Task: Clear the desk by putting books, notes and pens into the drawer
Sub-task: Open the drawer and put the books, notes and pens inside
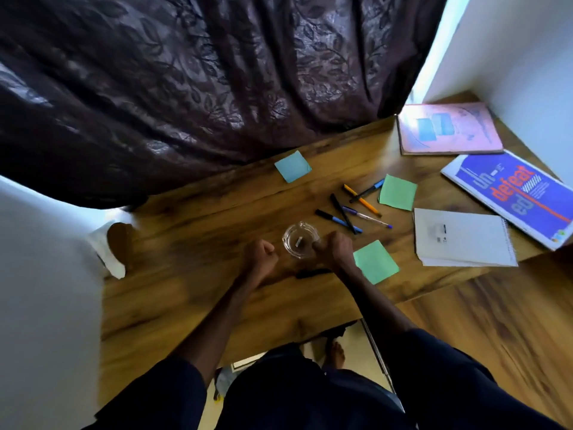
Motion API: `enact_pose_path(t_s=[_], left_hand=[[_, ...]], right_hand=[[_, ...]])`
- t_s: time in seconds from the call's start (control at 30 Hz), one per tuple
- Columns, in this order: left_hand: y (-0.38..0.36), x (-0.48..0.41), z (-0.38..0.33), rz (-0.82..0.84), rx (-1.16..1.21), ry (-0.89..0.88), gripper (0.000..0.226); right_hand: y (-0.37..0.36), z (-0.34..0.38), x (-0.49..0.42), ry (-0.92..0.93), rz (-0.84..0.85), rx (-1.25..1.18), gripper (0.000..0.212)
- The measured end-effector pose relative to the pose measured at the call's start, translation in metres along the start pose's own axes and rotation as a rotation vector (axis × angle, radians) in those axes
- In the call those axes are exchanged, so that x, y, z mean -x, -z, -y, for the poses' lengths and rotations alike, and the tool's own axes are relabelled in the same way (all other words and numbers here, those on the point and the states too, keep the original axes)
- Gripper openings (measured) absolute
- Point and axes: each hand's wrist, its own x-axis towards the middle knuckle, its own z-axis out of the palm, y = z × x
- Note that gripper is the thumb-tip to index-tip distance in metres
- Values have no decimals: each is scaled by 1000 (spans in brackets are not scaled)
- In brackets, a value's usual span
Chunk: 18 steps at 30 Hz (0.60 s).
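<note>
Looking down from the head camera, both hands rest curled on the wooden desk [192, 231]. The left hand [259, 254] is a loose fist holding nothing that shows; the right hand [336, 248] is closed beside a clear glass ashtray [300, 240], touching its rim, though whether it grips it I cannot tell.

The pens [353, 209], about 5, lie crossed in a loose heap just beyond and to the right of the right hand, the nearer hand. Their long axes mostly run diagonally, from far-left toward near-right.

A green sticky note [376, 262] lies just beside the right wrist, and a blue sticky note [292, 166] sits farther back. The white notebook [462, 237] and 2 books, a blue book [514, 197] and a pink book [449, 128], lie well to the right. No drawer shows.
</note>
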Motion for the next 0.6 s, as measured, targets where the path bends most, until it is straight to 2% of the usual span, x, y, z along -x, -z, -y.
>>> enact_pose_path(t_s=[0.1,0.33,0.43,0.53,0.6], left_hand=[[1,-2,2,59,6,36,17],[-4,-14,14,140,52,16,12],[-2,-18,20,175,197,27,30],[5,-28,27,237,392,102,22],[12,-34,29,257,487,158,31]], right_hand=[[-4,1,-5,-43,-23,30,38],[-19,10,-12,-1,-98,8,27],[-29,19,1,109,-179,-70,30],[-46,30,5,158,-195,-93,30],[-54,41,7,140,-216,-117,29]])
